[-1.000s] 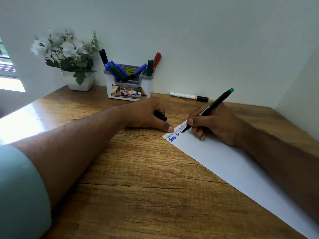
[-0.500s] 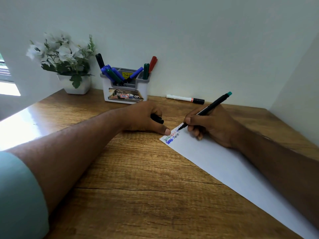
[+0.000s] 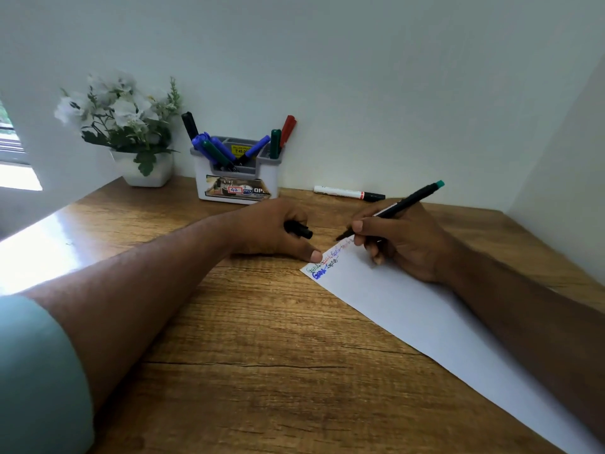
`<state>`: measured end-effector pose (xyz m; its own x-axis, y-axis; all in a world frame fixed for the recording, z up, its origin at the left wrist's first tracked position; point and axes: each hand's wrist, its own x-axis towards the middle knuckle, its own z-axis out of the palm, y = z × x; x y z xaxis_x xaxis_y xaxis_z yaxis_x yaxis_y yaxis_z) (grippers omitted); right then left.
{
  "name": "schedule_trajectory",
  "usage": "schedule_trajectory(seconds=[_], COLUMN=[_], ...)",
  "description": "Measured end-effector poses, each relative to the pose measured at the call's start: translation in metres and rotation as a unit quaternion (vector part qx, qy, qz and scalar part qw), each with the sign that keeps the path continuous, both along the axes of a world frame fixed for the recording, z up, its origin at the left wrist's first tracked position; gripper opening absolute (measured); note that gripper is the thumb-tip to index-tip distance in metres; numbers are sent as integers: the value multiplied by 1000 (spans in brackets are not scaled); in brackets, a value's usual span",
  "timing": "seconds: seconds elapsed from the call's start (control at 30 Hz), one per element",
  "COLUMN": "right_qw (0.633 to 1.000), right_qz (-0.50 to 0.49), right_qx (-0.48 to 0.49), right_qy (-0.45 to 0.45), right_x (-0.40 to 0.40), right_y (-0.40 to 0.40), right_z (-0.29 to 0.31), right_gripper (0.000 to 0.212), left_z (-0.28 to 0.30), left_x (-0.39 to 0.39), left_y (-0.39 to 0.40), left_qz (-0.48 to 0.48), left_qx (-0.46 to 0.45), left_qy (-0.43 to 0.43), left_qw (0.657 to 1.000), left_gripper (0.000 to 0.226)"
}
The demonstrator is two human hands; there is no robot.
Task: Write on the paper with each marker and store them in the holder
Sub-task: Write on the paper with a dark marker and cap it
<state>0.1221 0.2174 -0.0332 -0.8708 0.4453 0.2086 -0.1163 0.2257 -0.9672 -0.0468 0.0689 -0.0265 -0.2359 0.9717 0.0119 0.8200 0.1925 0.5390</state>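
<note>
My right hand [image 3: 402,240] grips a thin black pen with a teal end [image 3: 406,201], its tip just above the far corner of the white paper [image 3: 409,306]. Green, red and blue scribbles fill that corner. My left hand [image 3: 275,231] rests on the desk, thumb pressing the paper's corner, and holds a black pen cap [image 3: 298,229]. The white-and-grey holder [image 3: 237,178] stands at the wall with several markers in it: black, blue, green, red. A white marker with a black cap [image 3: 348,193] lies on the desk by the wall.
A white pot of white flowers [image 3: 131,136] stands left of the holder. The wooden desk [image 3: 245,355] meets walls at the back and right. Bright window light falls on the desk's left edge.
The pen tip has moved along the paper's far edge to the right and lifted a little. My left hand stays on the paper corner with the cap. The view shifted slightly.
</note>
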Motion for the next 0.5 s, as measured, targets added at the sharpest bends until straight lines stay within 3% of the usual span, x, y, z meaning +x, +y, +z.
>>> schedule_trajectory(seconds=[0.07,0.23,0.33,0.5], right_qw=[1000,997,996,994], right_qz=[9,5,-5,-9], right_qx=[-16,-40,-29,-57], right_qy=[16,66,86,93], right_x=[0,-3,-2,-3], right_y=[0,-1,-2,-2], right_z=[5,13,14,10], right_gripper=[8,14,11,11], left_z=[3,3,1,-2], left_x=[2,9,14,12], left_y=[-3,-3,0,3], left_qz=[12,36,39,32], left_qx=[19,163,185,192], left_qy=[-34,-183,-250,-282], left_qw=[999,969,950,940], left_gripper=[37,18,28,31])
